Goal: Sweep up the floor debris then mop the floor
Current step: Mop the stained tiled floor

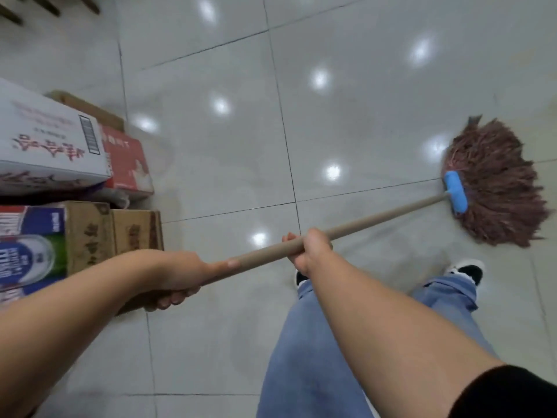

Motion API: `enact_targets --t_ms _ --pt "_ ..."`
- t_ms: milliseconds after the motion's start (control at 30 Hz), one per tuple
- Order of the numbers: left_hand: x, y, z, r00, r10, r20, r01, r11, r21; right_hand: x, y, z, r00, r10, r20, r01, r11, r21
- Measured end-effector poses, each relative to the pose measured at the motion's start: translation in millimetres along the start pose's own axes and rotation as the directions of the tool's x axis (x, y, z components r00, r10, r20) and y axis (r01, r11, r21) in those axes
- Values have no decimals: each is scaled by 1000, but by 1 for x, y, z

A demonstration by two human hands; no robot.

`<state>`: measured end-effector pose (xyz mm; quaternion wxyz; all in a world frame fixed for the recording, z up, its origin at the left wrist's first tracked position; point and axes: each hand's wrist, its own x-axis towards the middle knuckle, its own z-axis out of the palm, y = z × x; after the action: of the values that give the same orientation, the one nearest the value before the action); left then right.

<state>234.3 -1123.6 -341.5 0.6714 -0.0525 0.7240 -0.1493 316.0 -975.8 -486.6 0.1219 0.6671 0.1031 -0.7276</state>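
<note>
At frame right, mopping under way: left hand (180,276) and right hand (307,248) gripping mop (497,188) handle; next, probably dragging strands across tiled floor (229,152).

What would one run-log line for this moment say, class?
phase: mopping | left hand: grips handle end | right hand: grips handle further down | mop head: on floor | boxes: left

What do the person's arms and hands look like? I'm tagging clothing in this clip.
Both forearms are bare. The left hand and right hand have no gloves, rings or watch that show. A black sleeve shows on the right arm at the lower right corner. No sleeve shows on the left arm.
</note>
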Motion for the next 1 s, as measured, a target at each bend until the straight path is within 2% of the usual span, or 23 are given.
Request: enact_targets --t_ms 133,233,367,600,733,900,1000 --pt "1 1 -15 998 12 -62 -7 997 76 -6 3 10 996 -83 28 80 991 105" --pt "-5 38 -30 994 39 -102 -21 986 168 -3 -26 4 983 -181 29 170 960 223" --pt "-10 114 -31 989 94 -110 -72 978 196 10 -86 -28 969 -244 -45 245 913 327" --pt "-24 302 10 988 152 24 -154 977 147 46 -235 -151 953 -245 -177 293 892 345" --pt "-40 445 33 971 227 74 -237 953 186 52 -350 -237 914 -298 -274 391 824 410" --pt "-77 616 68 921 385 58 -389 904 179 36 -482 -343 851 -359 -384 517 702 489" --pt "-91 666 83 909 409 75 -415 906 90 25 -519 -376 880 -298 -370 466 692 551"
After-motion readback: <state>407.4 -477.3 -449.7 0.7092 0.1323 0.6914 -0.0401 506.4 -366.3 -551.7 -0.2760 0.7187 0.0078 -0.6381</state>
